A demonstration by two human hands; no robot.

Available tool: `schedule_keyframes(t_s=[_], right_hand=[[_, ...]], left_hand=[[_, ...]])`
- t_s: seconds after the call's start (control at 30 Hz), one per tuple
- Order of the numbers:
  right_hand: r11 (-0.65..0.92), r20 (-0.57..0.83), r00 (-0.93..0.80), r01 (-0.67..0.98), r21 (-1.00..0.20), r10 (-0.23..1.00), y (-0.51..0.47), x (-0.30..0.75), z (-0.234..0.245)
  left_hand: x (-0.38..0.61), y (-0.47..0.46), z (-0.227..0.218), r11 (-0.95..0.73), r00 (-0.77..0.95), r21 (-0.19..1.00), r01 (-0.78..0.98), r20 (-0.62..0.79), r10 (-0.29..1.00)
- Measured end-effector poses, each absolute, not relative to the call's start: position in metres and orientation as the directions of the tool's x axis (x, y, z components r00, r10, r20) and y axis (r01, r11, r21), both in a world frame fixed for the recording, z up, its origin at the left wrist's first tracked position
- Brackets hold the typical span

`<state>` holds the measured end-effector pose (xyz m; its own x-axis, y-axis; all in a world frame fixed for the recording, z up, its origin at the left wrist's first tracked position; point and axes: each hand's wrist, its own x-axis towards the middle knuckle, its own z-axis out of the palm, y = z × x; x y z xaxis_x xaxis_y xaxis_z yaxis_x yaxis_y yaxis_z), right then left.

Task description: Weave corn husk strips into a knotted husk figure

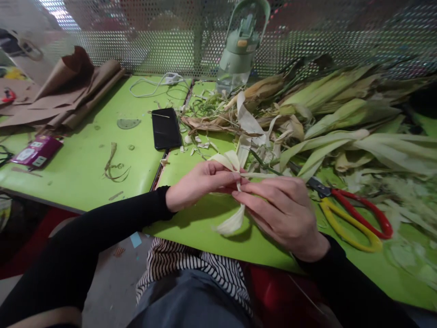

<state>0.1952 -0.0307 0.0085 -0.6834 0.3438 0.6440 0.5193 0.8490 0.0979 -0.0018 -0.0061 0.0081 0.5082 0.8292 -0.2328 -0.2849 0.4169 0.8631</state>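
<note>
Between both hands is a pale corn husk piece [233, 222], gathered at its middle, with folded loops on top and a flared tail hanging below. My left hand [201, 180] pinches it at the gathered point between thumb and fingers. Close against it, my right hand [285, 207] is closed on the husk just below and right of that point; a thin strip runs off to the right above its fingers. Scissors [351, 216] with one red and one yellow handle lie right of my right hand. Behind the hands spreads a heap of corn husks [327, 109].
A black phone [166, 128] lies left of the husk heap, near a white cable [146, 86]. A green-lidded bottle [237, 54] stands by the perforated screen [153, 45]. Brown paper [75, 91], a purple packet [37, 151] and a small protractor [129, 123] are on the left.
</note>
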Motion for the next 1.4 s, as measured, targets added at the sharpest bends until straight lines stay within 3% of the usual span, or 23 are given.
schedule_keyframes(t_s=[0.1, 0.17, 0.27, 0.5, 0.6, 0.73, 0.8, 0.9, 0.97, 1.17, 1.3, 1.4], right_hand=[[0.864, 0.67, -0.624, 0.501, -0.052, 0.403, -0.031, 0.193, 0.005], [0.788, 0.677, -0.468, 0.546, -0.285, 0.569, -0.03, 0.193, 0.003], [0.594, 0.54, -0.284, 0.562, -0.576, 0.792, -0.029, 0.193, 0.002], [0.297, 0.23, -0.192, 0.497, -0.815, 0.954, -0.032, 0.19, 0.003], [0.353, 0.236, -0.27, 0.569, -0.743, 0.933, -0.033, 0.189, 0.0], [0.681, 0.474, -0.521, 0.679, -0.273, 0.71, -0.035, 0.19, 0.0], [0.761, 0.499, -0.616, 0.632, -0.147, 0.609, -0.035, 0.192, 0.003], [0.769, 0.569, -0.574, 0.615, -0.176, 0.589, -0.032, 0.193, 0.007], [0.749, 0.612, -0.503, 0.619, -0.238, 0.611, -0.03, 0.193, 0.009], [0.695, 0.551, -0.454, 0.61, -0.38, 0.7, -0.033, 0.192, 0.009], [0.587, 0.394, -0.435, 0.612, -0.529, 0.809, -0.031, 0.199, 0.014], [0.621, 0.39, -0.483, 0.601, -0.504, 0.784, -0.025, 0.206, 0.016]], left_hand=[[-0.002, -0.006, 0.006, 0.352, 0.548, 0.915, -0.198, -0.194, 0.814], [-0.004, -0.006, 0.006, 0.315, 0.59, 0.938, -0.144, -0.174, 0.789], [-0.006, -0.008, 0.01, 0.295, 0.632, 0.946, -0.13, -0.15, 0.76], [-0.003, -0.01, 0.01, 0.238, 0.56, 0.968, -0.08, -0.154, 0.814], [-0.002, -0.007, 0.005, 0.214, 0.474, 0.972, -0.101, -0.142, 0.869], [-0.003, -0.003, 0.003, 0.042, 0.357, 0.996, 0.08, -0.068, 0.932], [-0.005, -0.004, 0.004, -0.098, 0.359, 0.965, 0.245, 0.003, 0.933], [-0.006, -0.009, 0.008, -0.232, 0.485, 0.877, 0.42, -0.001, 0.874], [-0.006, -0.013, 0.01, -0.249, 0.549, 0.867, 0.432, -0.034, 0.835], [-0.005, -0.016, 0.008, -0.069, 0.638, 0.979, 0.193, -0.072, 0.767], [-0.004, -0.014, 0.011, 0.107, 0.688, 0.993, 0.051, -0.112, 0.717], [-0.006, -0.012, 0.015, 0.132, 0.685, 0.991, 0.032, -0.118, 0.719]])
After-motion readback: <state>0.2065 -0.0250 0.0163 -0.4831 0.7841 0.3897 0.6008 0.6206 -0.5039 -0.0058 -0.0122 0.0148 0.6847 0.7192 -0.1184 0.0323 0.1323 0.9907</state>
